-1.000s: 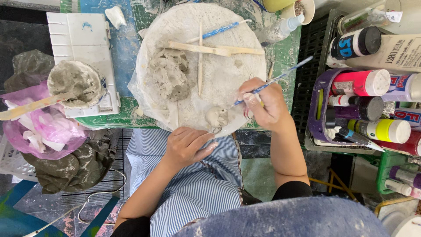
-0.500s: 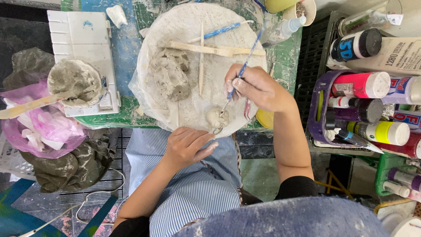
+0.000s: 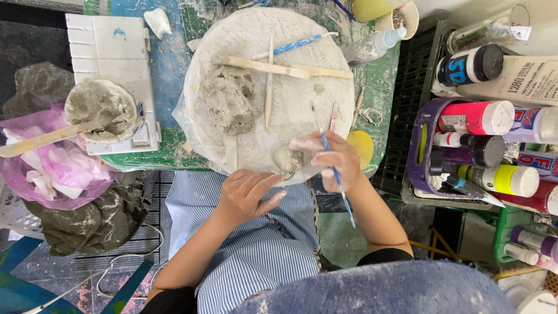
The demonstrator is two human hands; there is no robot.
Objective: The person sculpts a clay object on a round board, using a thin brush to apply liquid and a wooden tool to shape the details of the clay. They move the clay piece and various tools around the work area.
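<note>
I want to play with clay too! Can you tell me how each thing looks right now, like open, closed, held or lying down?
Small clay piece: on the board's near edge, touched by both hands.
Right hand: holding a blue brush.
Left hand: fingertips at the clay piece.
Big clay lump: lying loose on the round board.
Wooden sticks: lying crossed.
Paint bottles: capped, lying in a purple basket.

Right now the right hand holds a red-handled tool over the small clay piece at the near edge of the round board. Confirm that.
Not quite: the tool in the right hand has a blue handle, not red. The head view shows it. The rest stands: the hand is over the small clay piece at the near edge of the round board.
</note>
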